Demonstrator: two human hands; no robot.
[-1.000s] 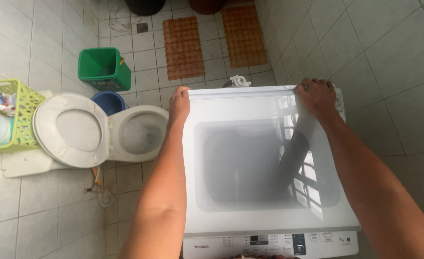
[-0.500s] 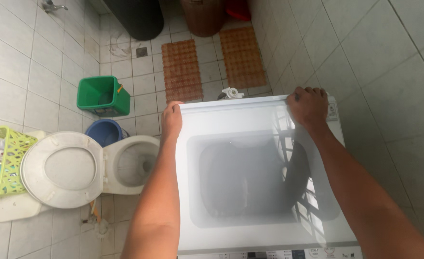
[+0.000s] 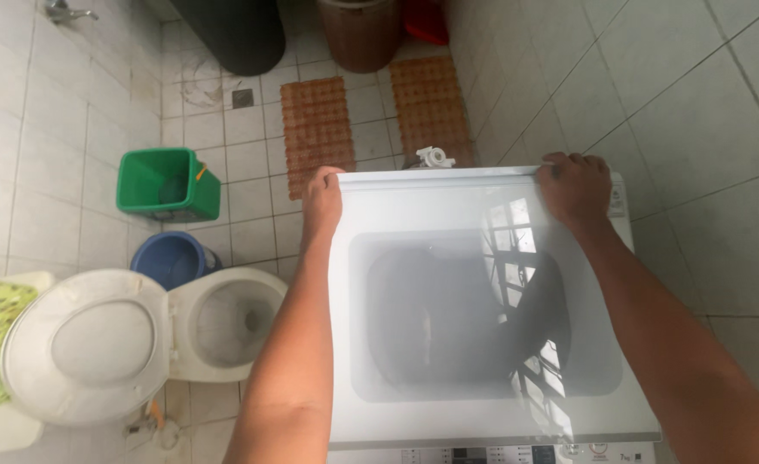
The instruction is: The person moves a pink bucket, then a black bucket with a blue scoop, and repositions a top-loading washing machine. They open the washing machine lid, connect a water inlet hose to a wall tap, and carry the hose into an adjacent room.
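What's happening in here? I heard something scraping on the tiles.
A person grips the far corners of a white top-loading washing machine, left hand and right hand on its back edge. Its lid is shut. Beside it stand a toilet, a blue bucket and a green bin.

Washing machine lid [image 3: 483, 215] blocks the tub from above. Right: tiled wall [image 3: 697, 112] just beside the machine, no passage. Left: toilet [image 3: 216, 322] close alongside, narrow gap. Far: open floor [image 3: 250, 202] with two mats [image 3: 318, 129], green bin [image 3: 166, 183], blue bucket [image 3: 169, 258].
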